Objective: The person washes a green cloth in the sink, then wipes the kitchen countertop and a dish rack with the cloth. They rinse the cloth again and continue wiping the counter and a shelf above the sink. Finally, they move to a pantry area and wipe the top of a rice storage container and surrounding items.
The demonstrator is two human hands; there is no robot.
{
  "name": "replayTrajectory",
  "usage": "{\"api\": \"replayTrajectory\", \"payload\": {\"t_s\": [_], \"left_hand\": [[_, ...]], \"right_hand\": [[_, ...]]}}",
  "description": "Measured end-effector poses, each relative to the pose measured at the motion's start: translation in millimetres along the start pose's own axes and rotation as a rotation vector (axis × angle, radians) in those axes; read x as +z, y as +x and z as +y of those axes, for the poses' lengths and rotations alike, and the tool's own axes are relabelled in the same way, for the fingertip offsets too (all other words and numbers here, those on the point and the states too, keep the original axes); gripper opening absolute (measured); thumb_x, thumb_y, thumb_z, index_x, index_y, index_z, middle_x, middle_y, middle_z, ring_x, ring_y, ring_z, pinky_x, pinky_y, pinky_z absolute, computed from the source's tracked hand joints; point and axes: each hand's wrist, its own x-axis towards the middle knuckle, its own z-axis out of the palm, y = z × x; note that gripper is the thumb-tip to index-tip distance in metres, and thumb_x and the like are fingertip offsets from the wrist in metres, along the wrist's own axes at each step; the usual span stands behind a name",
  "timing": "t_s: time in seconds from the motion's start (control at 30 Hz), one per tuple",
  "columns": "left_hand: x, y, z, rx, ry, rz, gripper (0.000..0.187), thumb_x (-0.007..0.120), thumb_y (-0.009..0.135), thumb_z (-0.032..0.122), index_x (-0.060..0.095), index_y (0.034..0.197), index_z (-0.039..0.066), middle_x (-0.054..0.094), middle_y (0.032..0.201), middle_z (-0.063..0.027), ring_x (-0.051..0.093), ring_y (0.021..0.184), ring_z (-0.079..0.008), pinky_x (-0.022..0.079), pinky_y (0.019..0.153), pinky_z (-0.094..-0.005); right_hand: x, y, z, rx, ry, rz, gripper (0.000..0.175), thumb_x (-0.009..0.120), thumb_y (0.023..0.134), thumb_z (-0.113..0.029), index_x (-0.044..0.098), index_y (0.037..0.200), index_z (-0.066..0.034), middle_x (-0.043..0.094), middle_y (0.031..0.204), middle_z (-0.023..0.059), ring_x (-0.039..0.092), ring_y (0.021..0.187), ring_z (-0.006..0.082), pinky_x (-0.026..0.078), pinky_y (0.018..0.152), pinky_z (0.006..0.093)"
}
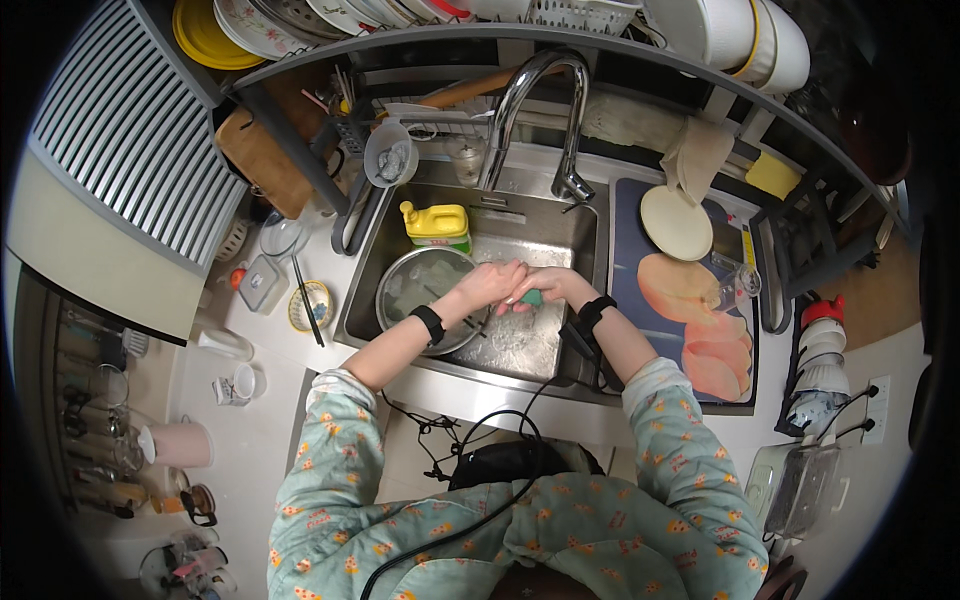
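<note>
Over the stainless steel sink, my left hand and my right hand meet. A green sponge shows beneath the fingers of my right hand, which grip it. My left hand's fingers overlap the right ones; whether they also press the sponge is hidden. Below and left of my left hand, a large round basin holds water and some submerged items, with dark thin sticks visible. A yellow detergent jug stands behind the basin. The chrome faucet arches above the sink; no water stream shows.
Right of the sink, a drying mat bears a cream plate and a clear glass. At left are a patterned bowl with chopsticks and a lidded container. A dish rack spans overhead. Black cables hang before me.
</note>
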Motion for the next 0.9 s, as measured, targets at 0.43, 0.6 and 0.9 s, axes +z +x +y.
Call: {"api": "replayTrajectory", "payload": {"t_s": [0.43,0.6,0.9], "left_hand": [[4.3,-5.9,13.3,-0.477,-0.188,-0.389,0.023,0.067,0.064,0.027,0.065,0.070,0.005,0.065,0.074,-0.0149,0.064,0.073,-0.0293,0.051,0.068,-0.0380],[15.5,-8.4,17.7,-0.703,-0.540,-0.460,0.027,0.064,0.064,0.025,0.064,0.075,0.000,0.064,0.083,-0.0211,0.063,0.080,-0.0330,0.049,0.072,-0.0387],[15.1,-24.0,26.7,-0.985,-1.486,-0.551,0.016,0.060,0.071,0.011,0.053,0.059,0.003,0.041,0.047,-0.0034,0.035,0.033,-0.0144,0.025,0.031,-0.0312]], "right_hand": [[35.6,38.4,24.4,0.054,-1.424,0.940,0.023,0.062,0.068,-0.022,0.067,0.078,-0.0024,0.065,0.080,0.0191,0.064,0.078,0.0309,0.051,0.070,0.0412],[36.3,30.7,24.4,-0.047,-1.802,0.833,0.017,0.059,0.071,-0.020,0.068,0.074,-0.0061,0.066,0.079,0.0162,0.065,0.074,0.0292,0.052,0.068,0.0383],[39.1,22.1,26.2,-0.319,-2.079,0.692,0.016,0.053,0.076,-0.018,0.064,0.076,-0.0061,0.066,0.072,0.0111,0.066,0.071,0.0238,0.052,0.060,0.0347]]}}
